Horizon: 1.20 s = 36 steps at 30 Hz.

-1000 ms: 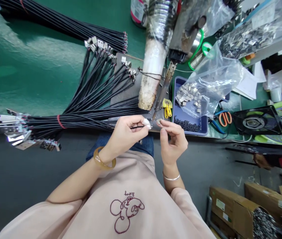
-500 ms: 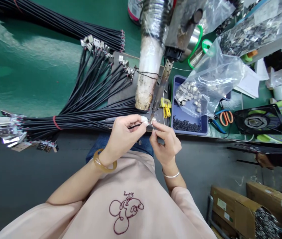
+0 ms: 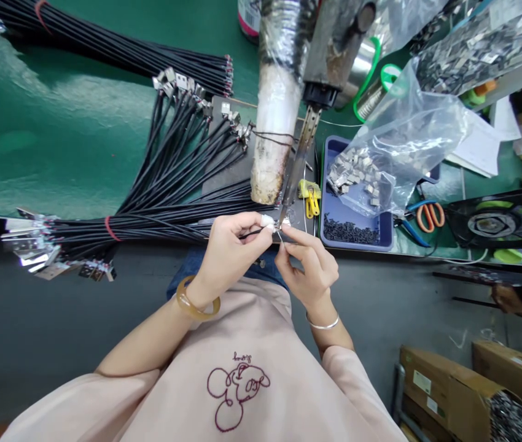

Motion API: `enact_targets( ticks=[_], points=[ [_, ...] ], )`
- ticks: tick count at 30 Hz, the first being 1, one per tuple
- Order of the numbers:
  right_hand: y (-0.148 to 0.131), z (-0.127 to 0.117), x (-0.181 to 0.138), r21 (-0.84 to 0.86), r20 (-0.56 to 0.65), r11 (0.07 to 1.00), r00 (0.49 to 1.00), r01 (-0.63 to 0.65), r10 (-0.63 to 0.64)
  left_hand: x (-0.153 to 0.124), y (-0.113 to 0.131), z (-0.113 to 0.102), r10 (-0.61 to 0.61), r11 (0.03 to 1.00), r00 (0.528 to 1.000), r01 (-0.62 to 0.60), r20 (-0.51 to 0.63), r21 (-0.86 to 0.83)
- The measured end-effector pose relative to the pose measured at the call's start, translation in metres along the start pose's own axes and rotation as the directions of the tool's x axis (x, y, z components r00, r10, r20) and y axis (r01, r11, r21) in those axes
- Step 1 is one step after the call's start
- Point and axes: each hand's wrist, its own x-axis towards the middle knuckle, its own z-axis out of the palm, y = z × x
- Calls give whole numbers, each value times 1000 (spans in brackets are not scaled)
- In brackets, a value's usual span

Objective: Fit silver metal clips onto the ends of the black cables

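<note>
Black wire (image 3: 250,232) pinched in my left hand (image 3: 228,250); my right hand (image 3: 309,270) pinches a clip (image 3: 285,223) at its tip. Joining them under the iron (image 3: 294,175) wants steady alignment.

Pale pink top (image 3: 242,344), maroon line drawing (image 3: 237,388) on chest. Amber bangle (image 3: 196,301) left wrist; thin silver bracelet (image 3: 322,323) right. Jeans (image 3: 206,264).

Mat (image 3: 58,123) green, cables (image 3: 173,178) black with a red band (image 3: 109,228). Tray (image 3: 330,153) blue, scissors (image 3: 429,215) orange-handled, clip (image 3: 309,196) yellow. Top (image 3: 242,344) pale pink with maroon line drawing; bangle (image 3: 196,302) amber.
</note>
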Motion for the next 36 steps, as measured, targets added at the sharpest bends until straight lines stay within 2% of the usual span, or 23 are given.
enact_targets(
  ticks=[5,7,10,12,15,20,30,36],
  points=[
    [1,0,-1,28,0,1000,1000,4,-4,-1,-1,0,6,1000,1000,-6,14,1],
    [1,-1,0,46,-9,998,999,-35,35,-2,0,0,20,1000,999,-20,34,-1],
    [0,-5,3,142,6,970,980,-196,197,-3,1,-2,75,997,996,-77,54,25],
    [0,-8,6,247,88,910,943,-334,322,-4,1,-3,105,993,993,-109,61,51],
    [-2,-10,9,325,172,844,904,-427,391,-4,0,-3,85,996,995,-87,55,34],
    [-4,-8,11,274,114,899,940,-341,322,-4,-4,0,20,1000,999,-20,25,-3],
    [-2,-8,15,255,89,931,965,-261,246,1,4,1,36,999,999,-35,-25,22],
    [-2,-11,10,245,124,934,964,-261,237,0,2,1,37,999,998,-39,45,36]
  ],
)
